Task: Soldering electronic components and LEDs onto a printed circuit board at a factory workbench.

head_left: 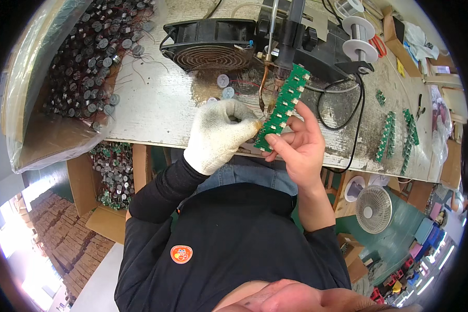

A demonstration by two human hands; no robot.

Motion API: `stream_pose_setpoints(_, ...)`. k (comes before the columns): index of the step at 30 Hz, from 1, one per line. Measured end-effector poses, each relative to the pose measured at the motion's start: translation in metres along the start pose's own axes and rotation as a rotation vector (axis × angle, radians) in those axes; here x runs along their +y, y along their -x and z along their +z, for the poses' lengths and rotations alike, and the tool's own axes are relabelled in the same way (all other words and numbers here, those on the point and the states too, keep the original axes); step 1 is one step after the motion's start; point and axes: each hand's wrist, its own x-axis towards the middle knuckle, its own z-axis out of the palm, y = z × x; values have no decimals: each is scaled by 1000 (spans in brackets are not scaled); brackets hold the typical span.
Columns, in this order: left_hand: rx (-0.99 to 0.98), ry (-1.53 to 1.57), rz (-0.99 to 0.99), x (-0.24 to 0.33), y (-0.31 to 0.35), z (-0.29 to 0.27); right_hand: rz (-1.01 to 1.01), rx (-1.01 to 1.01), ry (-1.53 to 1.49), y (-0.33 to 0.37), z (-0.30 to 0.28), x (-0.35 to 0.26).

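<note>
One bare right hand pinches a green circuit board by its near part; left of it, the gloved left hand curls at the board's edge, its hold hidden. Just beyond stands a copper-coloured tube; farther, a black fan.

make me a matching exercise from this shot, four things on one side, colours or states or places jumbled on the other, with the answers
Things
1. left hand
2. right hand
3. box fan
4. round fan

Descriptions
A. pale, at the right, past the near edge of the bench
B. bare, holding a green circuit board
C. black, standing on the bench
D. gloved in white

Pairs: 1-D, 2-B, 3-C, 4-A
</note>
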Motion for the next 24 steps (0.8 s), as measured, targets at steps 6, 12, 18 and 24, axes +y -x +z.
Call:
stream_pose_setpoints(6, -9, 52, -59, -10, 1, 0, 48, -16, -35, 2, -4, 5)
stream_pose_setpoints(12, -15, 40, -39, -9, 2, 1, 51, -22, -49, 3, -3, 2)
stream_pose_setpoints(18, -12, 39, -48, -9, 2, 1, 43, -23, -41, 3, -5, 4)
stream_pose_setpoints(24, -15, 65, -44, -6, 2, 1, 26, -28, -43, 2, -3, 1)
